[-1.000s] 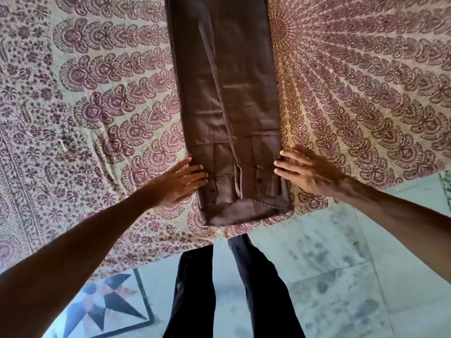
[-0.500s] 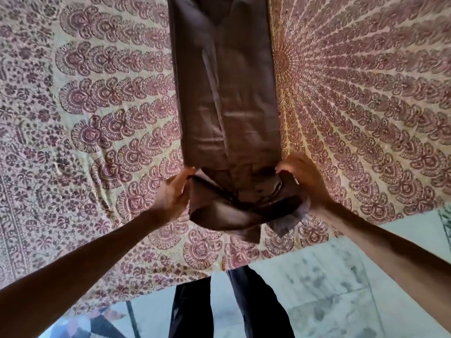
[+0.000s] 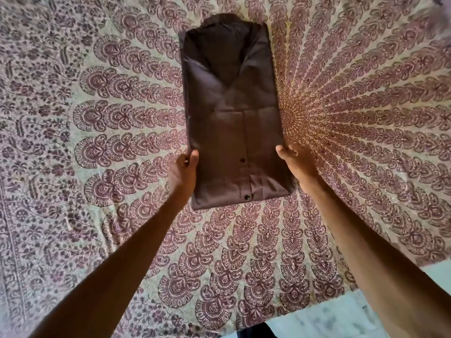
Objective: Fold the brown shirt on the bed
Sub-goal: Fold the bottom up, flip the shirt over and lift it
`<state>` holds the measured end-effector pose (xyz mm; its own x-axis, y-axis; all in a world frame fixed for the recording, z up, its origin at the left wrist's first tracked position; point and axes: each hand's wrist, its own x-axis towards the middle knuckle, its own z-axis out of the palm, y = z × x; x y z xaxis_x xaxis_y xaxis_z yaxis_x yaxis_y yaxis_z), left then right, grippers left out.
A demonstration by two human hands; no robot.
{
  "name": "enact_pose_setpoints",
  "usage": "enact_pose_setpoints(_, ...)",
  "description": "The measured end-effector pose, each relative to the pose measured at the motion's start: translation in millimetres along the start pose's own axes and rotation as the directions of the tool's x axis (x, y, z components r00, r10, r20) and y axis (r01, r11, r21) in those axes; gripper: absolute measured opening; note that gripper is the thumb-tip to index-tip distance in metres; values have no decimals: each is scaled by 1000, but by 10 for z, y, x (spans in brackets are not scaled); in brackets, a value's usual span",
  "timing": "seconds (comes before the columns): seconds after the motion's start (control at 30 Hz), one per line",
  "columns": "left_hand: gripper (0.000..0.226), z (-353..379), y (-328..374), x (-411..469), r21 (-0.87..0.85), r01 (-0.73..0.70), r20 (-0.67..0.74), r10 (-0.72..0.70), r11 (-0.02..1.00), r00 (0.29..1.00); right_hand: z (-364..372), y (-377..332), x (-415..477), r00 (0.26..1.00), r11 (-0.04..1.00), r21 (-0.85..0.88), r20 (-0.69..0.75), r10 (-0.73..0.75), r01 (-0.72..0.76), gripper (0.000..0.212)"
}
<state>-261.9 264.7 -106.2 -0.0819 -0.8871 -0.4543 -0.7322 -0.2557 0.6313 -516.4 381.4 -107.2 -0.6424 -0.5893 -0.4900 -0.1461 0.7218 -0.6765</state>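
Note:
The brown shirt (image 3: 231,113) lies on the bed as a narrow folded rectangle, collar at the far end and two dark buttons showing near its close edge. My left hand (image 3: 183,172) pinches the shirt's left edge, thumb on top of the cloth. At the right edge, my right hand (image 3: 296,164) grips the shirt with curled fingers; its fingertips are hidden behind the fabric. Both hands hold the half of the shirt closer to me.
A patterned maroon-and-cream bedspread (image 3: 97,142) covers the whole bed, with a sunburst motif to the right of the shirt. The bed's near edge runs along the bottom right, where pale marbled floor (image 3: 329,320) shows.
Both hands went from lying flat beside the shirt's near end to gripping it, then carried that end up and over. The shirt is shorter now, lying farther up the bed.

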Motion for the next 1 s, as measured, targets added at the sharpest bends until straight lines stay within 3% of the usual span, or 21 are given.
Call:
enact_pose_setpoints(0.13,34,-16,-28,-78,-12,-72,-17,72,997,997,145,22,-130,969,981,-190,-228,-92,49,23)
enact_pose_setpoints(0.3,29,4,120,-67,6,-119,-90,119,993,989,296,-76,-119,863,967,-243,-470,-183,73,17)
enact_pose_setpoints(0.5,29,125,61,-23,36,-17,-94,20,999,995,424,-7,-25,855,874,-478,-416,-311,85,22)
enact_pose_setpoints(0.73,21,138,28,-23,28,53,-168,-48,998,985,479,8,-181,872,880,-474,-422,-247,20,15)
enact_pose_setpoints(0.8,33,219,251,-10,95,-25,-233,47,995,971,309,-123,38,876,863,-505,-401,-267,32,19)
enact_pose_setpoints(0.87,43,196,323,-18,173,-222,-232,258,960,938,255,-278,128,846,835,-535,-378,-377,133,29)
enact_pose_setpoints(0.93,45,183,326,119,289,-482,-94,525,827,846,281,-434,253,810,741,-567,-204,-549,360,34)
enact_pose_setpoints(1.0,49,201,254,320,415,-643,150,648,644,746,335,-478,446,732,568,-589,60,-679,575,37)
